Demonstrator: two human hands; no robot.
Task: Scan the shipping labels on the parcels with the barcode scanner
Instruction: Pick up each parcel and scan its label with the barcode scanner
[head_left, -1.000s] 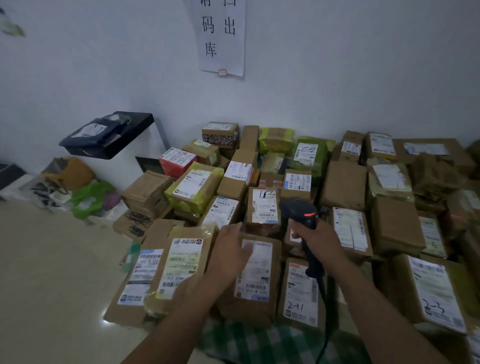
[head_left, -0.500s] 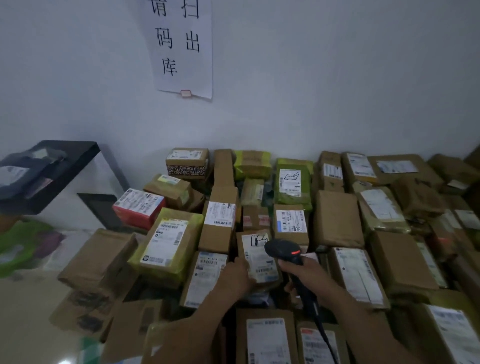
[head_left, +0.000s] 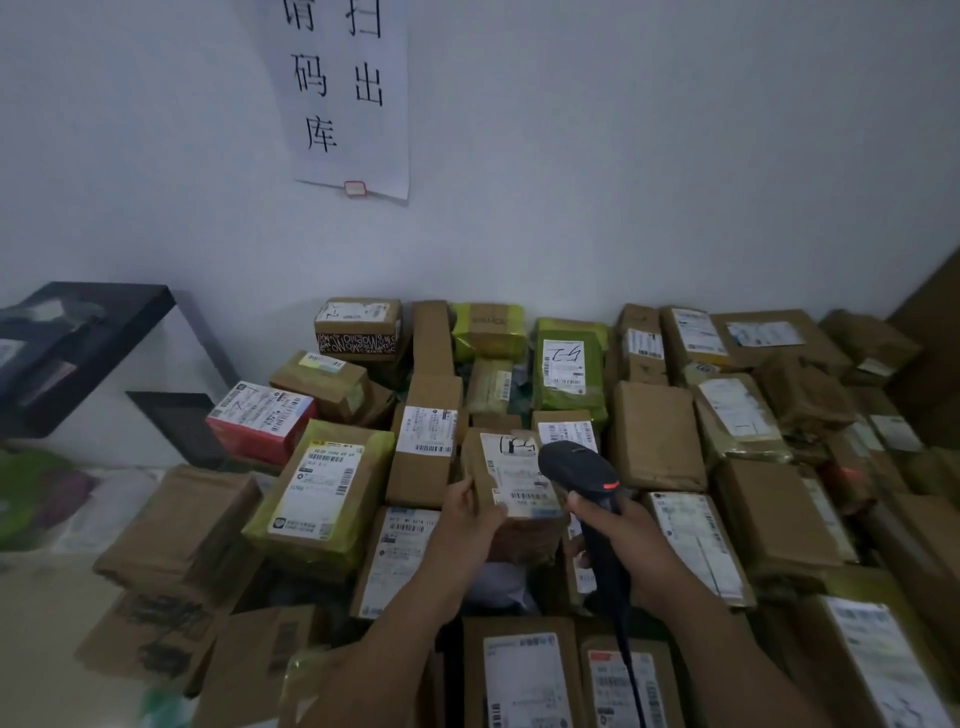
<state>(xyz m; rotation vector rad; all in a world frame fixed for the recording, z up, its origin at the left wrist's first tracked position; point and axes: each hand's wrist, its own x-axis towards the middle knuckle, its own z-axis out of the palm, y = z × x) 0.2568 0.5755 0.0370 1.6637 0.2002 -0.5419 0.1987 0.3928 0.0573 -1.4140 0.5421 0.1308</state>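
Far left: a black shelf (head_left: 78, 353) against the wall, then a red box (head_left: 260, 421) and a yellow-wrapped parcel (head_left: 322, 493); a paper notice (head_left: 353, 93) hangs above.

Centre of the pile: the left hand (head_left: 470, 512), fingers curled round the edge of a brown parcel (head_left: 511, 530), whose white label (head_left: 514, 478) faces up.

Just beside it: the barcode scanner (head_left: 582, 473), black with a red light. Its handle is gripped in the right hand (head_left: 618, 540), its long axis runs near to far, and its head is aimed at the label.

Right: close-packed cartons (head_left: 657, 436) hem in the held parcel.
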